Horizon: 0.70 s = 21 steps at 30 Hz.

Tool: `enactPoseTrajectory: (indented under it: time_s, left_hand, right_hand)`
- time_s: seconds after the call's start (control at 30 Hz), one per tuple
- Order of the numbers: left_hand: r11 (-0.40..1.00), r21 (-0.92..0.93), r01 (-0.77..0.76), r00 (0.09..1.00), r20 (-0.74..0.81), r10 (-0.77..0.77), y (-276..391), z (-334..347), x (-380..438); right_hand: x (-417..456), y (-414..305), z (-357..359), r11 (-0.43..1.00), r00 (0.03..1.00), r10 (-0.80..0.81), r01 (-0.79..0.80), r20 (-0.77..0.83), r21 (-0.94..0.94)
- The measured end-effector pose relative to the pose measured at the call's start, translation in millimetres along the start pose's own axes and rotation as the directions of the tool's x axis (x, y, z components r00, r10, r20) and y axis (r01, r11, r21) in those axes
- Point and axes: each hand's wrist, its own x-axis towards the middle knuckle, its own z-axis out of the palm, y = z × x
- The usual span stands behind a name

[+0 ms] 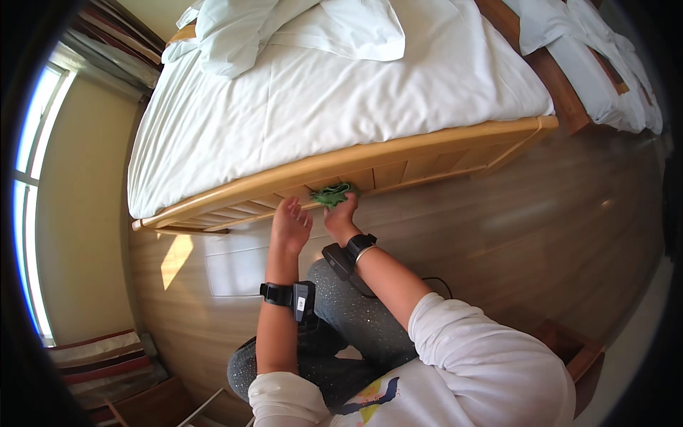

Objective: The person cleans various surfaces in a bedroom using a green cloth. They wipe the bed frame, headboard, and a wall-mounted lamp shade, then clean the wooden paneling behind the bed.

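My right hand (340,216) grips a crumpled green cloth (333,194) against the slatted panel of the wooden footboard (388,173). To its left, my left hand (292,224) is raised near the same footboard with its fingers slightly spread and nothing in them. Whether its fingertips touch the wood cannot be told. Each wrist wears a black strap with a small dark device. White bedding (347,101) covers the mattress above the footboard.
A second bed with rumpled white bedding (584,80) stands at the upper right. The wood-look floor (512,213) runs below the footboard. A wall and window (32,176) are at left. Wooden furniture (573,347) shows at lower right, with striped fabric (104,360) at lower left.
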Motion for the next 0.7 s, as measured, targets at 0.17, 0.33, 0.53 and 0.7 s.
enactPoseTrajectory:
  time_s: [0.17,0.33,0.53,0.7]
  left_hand:
    - [0.947,-0.042,-0.318,0.941,-0.137,0.310,35.1,-35.4,-19.0]
    - [0.884,0.052,-0.465,0.855,-0.231,0.464,43.6,-55.6,-30.0]
    - [0.649,0.338,-0.681,0.652,-0.124,0.748,37.9,-41.9,-42.7]
    - [0.237,0.515,-0.824,0.274,-0.004,0.962,60.5,-32.2,-59.9]
  right_hand:
    - [2.4,-11.4,16.0,0.942,0.986,0.046,-0.097,0.163,0.320]
    - [1.4,-20.9,34.6,0.863,0.989,0.046,-0.109,0.138,0.493]
    - [-7.5,-60.8,40.2,0.859,0.980,0.061,-0.149,0.191,0.491]
    - [-64.4,-98.2,56.4,0.935,0.978,0.205,-0.207,0.037,0.287]
